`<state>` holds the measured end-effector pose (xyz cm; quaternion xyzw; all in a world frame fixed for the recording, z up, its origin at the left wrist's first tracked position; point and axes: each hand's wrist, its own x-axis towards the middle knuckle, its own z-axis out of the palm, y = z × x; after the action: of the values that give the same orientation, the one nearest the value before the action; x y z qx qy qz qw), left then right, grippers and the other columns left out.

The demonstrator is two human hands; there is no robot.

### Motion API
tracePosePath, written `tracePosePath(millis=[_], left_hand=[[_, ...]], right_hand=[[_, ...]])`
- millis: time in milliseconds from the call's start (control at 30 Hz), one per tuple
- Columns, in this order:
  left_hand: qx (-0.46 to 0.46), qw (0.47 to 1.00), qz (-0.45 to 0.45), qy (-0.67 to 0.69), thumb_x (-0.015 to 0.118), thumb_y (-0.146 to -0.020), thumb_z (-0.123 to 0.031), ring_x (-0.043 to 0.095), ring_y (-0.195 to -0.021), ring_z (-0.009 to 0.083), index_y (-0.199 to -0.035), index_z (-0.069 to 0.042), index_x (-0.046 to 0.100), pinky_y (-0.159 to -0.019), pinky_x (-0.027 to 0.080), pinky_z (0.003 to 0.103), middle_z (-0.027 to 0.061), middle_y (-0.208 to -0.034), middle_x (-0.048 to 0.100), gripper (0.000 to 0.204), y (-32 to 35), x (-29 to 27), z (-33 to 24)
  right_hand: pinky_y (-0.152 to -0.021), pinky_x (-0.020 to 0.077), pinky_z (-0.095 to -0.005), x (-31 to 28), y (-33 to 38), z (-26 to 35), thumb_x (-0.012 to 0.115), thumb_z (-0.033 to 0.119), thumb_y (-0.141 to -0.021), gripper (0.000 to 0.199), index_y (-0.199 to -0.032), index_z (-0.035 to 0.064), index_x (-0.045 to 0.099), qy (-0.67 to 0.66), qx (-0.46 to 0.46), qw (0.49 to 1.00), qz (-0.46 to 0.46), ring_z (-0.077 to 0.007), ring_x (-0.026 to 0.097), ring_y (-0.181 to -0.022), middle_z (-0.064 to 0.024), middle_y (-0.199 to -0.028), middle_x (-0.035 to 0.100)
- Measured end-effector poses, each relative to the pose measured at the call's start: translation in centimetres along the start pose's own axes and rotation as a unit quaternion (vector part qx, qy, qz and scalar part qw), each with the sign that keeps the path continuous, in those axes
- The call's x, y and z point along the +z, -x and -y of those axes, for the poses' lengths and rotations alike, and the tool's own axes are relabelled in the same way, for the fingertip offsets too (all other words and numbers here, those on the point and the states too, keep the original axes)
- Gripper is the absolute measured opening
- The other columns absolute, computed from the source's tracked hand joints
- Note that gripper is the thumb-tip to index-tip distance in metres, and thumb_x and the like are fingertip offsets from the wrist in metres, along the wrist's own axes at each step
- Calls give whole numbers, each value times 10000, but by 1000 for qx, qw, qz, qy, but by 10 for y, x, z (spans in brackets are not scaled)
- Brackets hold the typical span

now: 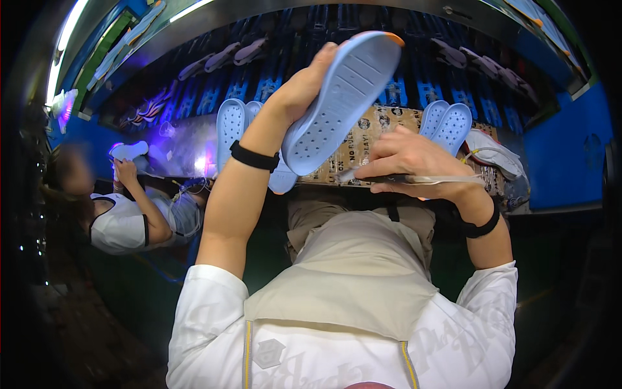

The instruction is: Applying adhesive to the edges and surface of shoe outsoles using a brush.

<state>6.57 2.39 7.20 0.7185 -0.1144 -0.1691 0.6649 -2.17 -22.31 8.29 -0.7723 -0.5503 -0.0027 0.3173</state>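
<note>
My left hand point(304, 81) grips one pale blue perforated shoe sole point(340, 104), tilted toward 1 o'clock. My right hand point(408, 162) pinches one thin tool point(421, 179). Four similar soles lie on the bench: two point(232, 126) at 10 o'clock, two point(447, 123) at 2.

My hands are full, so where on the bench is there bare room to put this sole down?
Bare patch: the printed cardboard between the sole in the left hand and the right-side sole pair. Crowded: left soles, and the white shoe beyond the right hand.
</note>
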Motion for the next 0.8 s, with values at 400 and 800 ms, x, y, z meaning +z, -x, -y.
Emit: tracePosePath(millis=[400,800], left_hand=[[-49,878,-13,475,305,-898,-903,470,-1376,544,-1634,-90,253,-998,491,721,349,-1568,365,1098,121,-13,136],[-139,765,60,626,326,-996,-564,544,-1341,484,-1588,-15,361,-1059,467,689,317,-1492,497,808,129,77,168]], right_hand=[[-739,496,-235,59,48,-21,704,45,-891,173,-1049,-7,749,-299,265,839,-370,-75,627,-809,-27,-904,731],[-686,482,-260,105,24,-49,718,154,-900,179,-1020,23,741,-296,409,787,-354,-79,595,-759,-5,-833,691]])
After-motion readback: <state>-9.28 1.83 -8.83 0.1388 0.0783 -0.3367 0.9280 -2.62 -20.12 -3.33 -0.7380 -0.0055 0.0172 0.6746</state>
